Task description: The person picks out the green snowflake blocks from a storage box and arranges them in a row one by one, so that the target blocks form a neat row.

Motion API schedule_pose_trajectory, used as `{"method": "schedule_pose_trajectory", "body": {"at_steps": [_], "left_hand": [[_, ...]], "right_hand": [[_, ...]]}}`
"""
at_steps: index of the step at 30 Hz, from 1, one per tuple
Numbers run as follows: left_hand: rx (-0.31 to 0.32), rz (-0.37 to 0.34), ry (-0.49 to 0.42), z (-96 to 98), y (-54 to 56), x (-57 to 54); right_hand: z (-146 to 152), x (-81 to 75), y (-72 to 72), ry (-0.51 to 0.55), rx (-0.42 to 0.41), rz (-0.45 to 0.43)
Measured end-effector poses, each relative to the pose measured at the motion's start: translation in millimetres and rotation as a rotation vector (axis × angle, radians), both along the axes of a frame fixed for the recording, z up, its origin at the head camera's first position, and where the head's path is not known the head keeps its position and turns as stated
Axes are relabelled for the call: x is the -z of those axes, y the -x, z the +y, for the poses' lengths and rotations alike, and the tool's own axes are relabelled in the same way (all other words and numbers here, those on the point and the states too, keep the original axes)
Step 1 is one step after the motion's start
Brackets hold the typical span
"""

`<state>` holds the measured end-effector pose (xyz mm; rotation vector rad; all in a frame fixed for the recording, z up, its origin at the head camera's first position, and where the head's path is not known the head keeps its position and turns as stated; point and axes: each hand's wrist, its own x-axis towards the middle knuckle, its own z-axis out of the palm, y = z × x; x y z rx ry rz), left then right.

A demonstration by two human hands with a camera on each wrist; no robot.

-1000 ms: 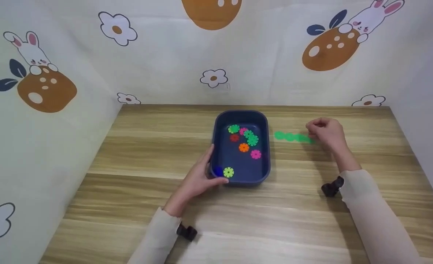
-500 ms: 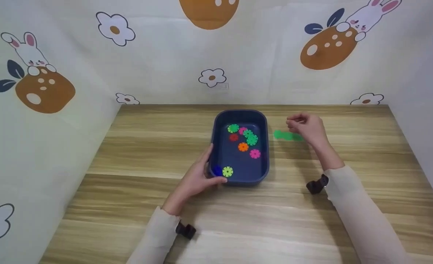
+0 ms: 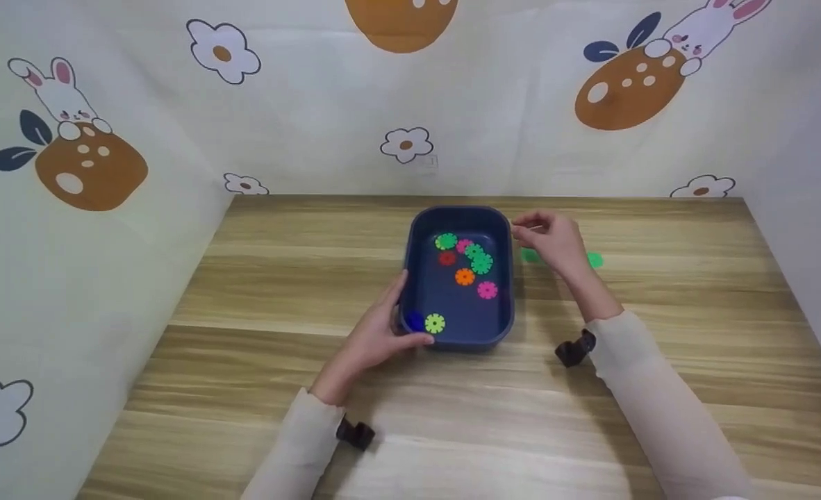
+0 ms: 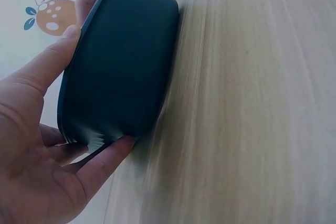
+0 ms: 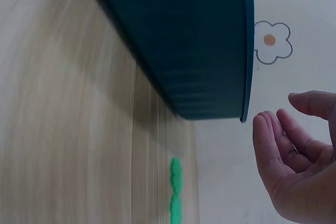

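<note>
My left hand [image 3: 376, 337] holds the near-left corner of a dark blue plastic tub [image 3: 511, 305], thumb at the front rim and fingers along the left side. The left wrist view shows these fingers against the outer wall of the tub [image 4: 121, 56]. Beside the tub's far-right rim, my right hand [image 3: 556, 243] hovers with nothing in it; in the right wrist view its thumb stands apart from loosely bent fingers [image 5: 265, 135]. Below that hand, a row of green notched discs [image 3: 594, 260] lies on the table, its middle hidden by the hand.
Inside the tub lie several snowflake discs: an orange disc [image 3: 465, 277], a pink disc [image 3: 487, 290], a red disc [image 3: 446, 258], a yellow-green disc [image 3: 435, 323], a blue disc [image 3: 416, 321] and some green discs [image 3: 481, 263]. Patterned cloth [image 3: 313, 125] walls the wooden table [image 3: 278, 278] behind.
My right hand has travelled left, from the right end of the green row to the tub's rim. The left hand and the tub stay put.
</note>
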<state>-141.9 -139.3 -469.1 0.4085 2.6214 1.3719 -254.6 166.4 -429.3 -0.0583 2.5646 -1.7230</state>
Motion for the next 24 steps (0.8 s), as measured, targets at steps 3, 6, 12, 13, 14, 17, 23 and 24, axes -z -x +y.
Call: {"method": "schedule_pose_trajectory", "body": {"at_steps": [3,6,12,13,14,17,23,24], "left_hand": [[-0.005,-0.002,-0.003,0.2,0.7,0.0],[-0.004,-0.001,-0.002,0.4,1.1,0.5],[0.003,0.013,-0.005,1.0,2.2,2.8],[0.004,0.013,-0.005,1.0,2.3,2.8],[0.006,0.012,-0.007,0.8,2.3,2.8],[0.006,0.012,-0.010,0.2,2.2,2.5],[0.010,0.021,0.002,-0.7,1.5,2.3],[0.012,0.021,0.002,-0.9,1.4,2.4]], "right_hand": [[-9,-0.7,0.4,-0.008,-0.008,0.003],[-17,-1.3,0.0,-0.006,-0.024,0.011],[-33,-2.3,-3.0,0.006,-0.054,0.039],[-36,-3.0,-3.8,0.004,-0.060,0.045],[-39,-3.6,-4.6,-0.004,-0.065,0.051],[-48,-5.2,-6.8,-0.005,-0.088,0.064],[-65,0.3,-8.2,0.010,-0.145,0.058],[-67,2.0,-8.0,0.013,-0.155,0.058]]}}
